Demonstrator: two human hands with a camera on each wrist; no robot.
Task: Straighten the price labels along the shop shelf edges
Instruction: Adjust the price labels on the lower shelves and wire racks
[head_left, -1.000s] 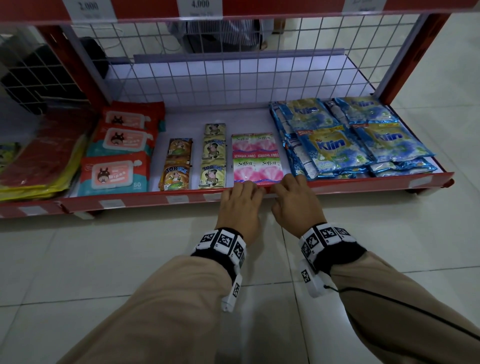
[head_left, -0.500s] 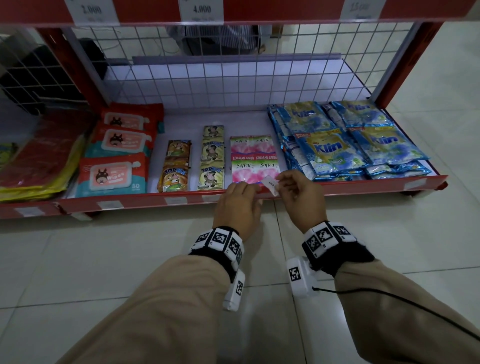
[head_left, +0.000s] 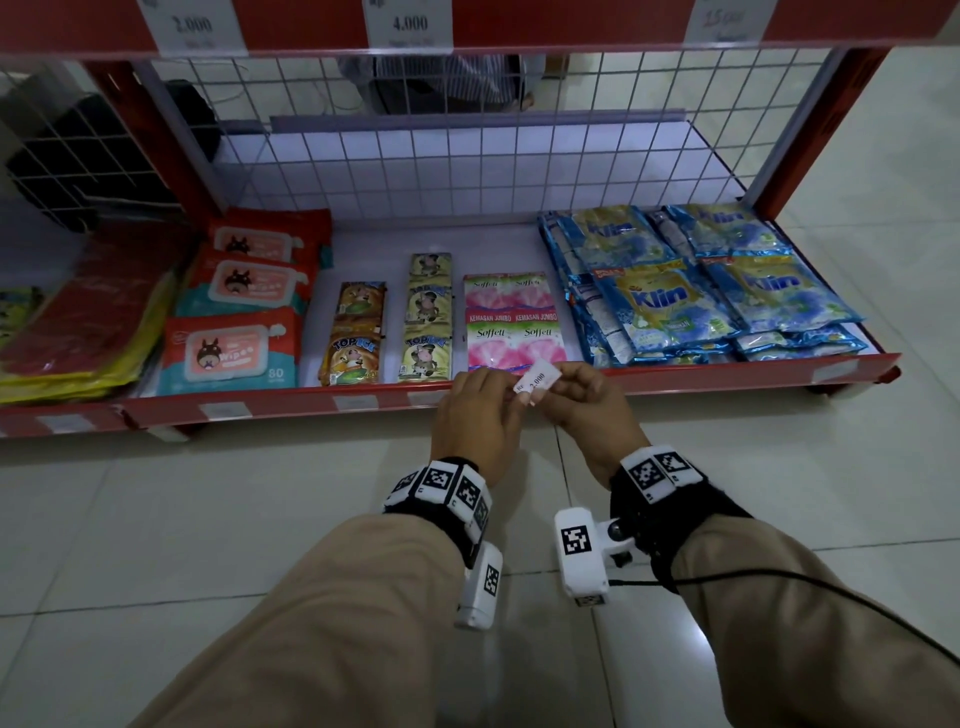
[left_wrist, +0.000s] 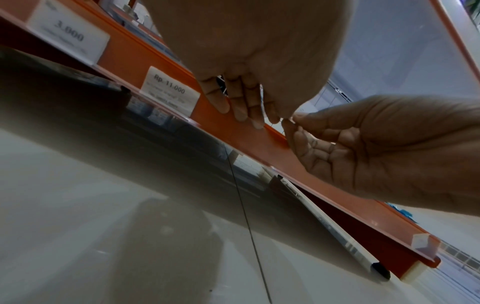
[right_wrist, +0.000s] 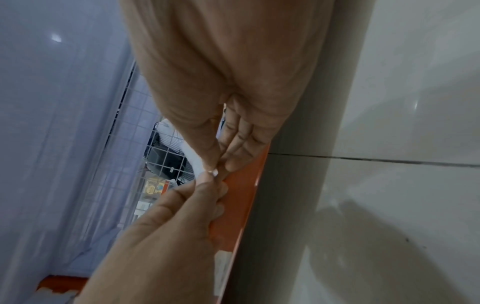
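A small white price label (head_left: 538, 381) printed "2.000" is off the rail and tilted, held just above the red shelf edge (head_left: 270, 402). My left hand (head_left: 503, 391) pinches its left end and my right hand (head_left: 567, 378) pinches its right end. In the right wrist view the right hand's (right_wrist: 217, 160) thumb and fingertips meet the left hand (right_wrist: 205, 185) at the white label (right_wrist: 211, 171) beside the orange shelf edge (right_wrist: 239, 197). In the left wrist view my left hand (left_wrist: 275, 118) touches tips with the right hand (left_wrist: 293, 121); the label is barely visible there.
Other labels sit along the same rail (head_left: 355, 401) (head_left: 223, 410) (head_left: 831, 370), and larger ones on the shelf above (head_left: 409, 25). Pink Soffell sachets (head_left: 511, 332), drink sachets (head_left: 426, 353), wipes (head_left: 228, 351) and blue Klin bags (head_left: 670, 301) fill the shelf. Tiled floor lies below.
A second ago both hands pressed on the shelf edge. Since then the label has come off the rail and risen, and both hands now hold it tilted between them.
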